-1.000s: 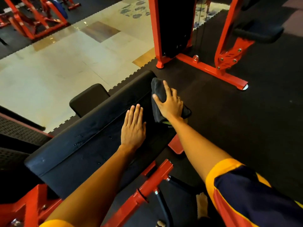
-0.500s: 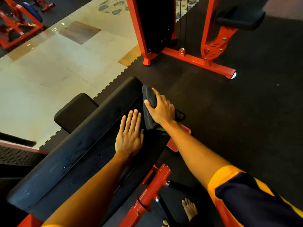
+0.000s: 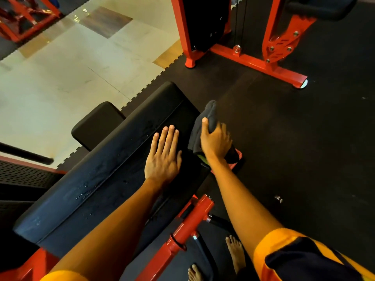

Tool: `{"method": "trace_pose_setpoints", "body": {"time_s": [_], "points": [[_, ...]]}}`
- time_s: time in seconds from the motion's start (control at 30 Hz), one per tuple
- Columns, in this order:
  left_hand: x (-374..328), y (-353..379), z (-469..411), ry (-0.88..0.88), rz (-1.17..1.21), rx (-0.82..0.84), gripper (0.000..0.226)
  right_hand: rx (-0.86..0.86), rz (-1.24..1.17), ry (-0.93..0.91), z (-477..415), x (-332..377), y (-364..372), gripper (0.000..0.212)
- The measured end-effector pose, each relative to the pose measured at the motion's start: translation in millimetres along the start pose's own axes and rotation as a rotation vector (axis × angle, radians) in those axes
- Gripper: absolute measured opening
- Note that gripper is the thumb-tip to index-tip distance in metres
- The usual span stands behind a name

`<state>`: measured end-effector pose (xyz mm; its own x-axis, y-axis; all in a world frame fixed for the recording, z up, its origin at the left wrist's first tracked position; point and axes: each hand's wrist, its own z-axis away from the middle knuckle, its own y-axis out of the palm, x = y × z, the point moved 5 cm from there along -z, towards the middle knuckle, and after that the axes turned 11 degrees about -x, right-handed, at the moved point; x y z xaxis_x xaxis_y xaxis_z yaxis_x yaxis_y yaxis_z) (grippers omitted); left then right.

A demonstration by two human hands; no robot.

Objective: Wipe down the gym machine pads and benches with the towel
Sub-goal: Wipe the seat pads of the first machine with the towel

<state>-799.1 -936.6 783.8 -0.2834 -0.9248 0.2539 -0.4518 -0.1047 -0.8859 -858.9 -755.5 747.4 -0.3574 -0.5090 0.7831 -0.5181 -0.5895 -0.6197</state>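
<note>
A: Where is the towel now?
B: It's in your right grip, fingers curled round it and thumb on top. It is bunched against the right edge of the bench, near the far end.
A: And my other one?
B: Your left grip lies flat on the bench top, fingers straight and close together, holding nothing, just beside the towel. Droplets shine on the padding nearer you. The yellow-green bit under your right wrist may be part of the towel, but it's too dark to say.
</note>
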Motion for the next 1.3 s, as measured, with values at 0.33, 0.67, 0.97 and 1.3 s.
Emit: {"method": "trace_pose_setpoints", "body": {"time_s": [0.33, 0.67, 0.97, 1.3], "points": [[-1.0, -4.1, 1.9, 0.008, 0.02, 0.005, 0.063, -0.076, 0.075, -0.269, 45.1, -28.6, 1.6, 0.071], [3.4, -8.3, 6.9, 0.074, 0.061, 0.036, 0.07, -0.104, 0.145, -0.389, 112.7, -31.1, 6.1, 0.071], [13.5, -9.2, 28.6, 0.165, 0.06, 0.033, 0.065, 0.026, -0.383, 0.345, 66.1, -48.3, 1.6, 0.087], [27.4, -12.8, 52.8, 0.232, 0.042, 0.048, 0.067, -0.05, -0.226, 0.299, 218.1, -38.1, -1.8, 0.081]]}}
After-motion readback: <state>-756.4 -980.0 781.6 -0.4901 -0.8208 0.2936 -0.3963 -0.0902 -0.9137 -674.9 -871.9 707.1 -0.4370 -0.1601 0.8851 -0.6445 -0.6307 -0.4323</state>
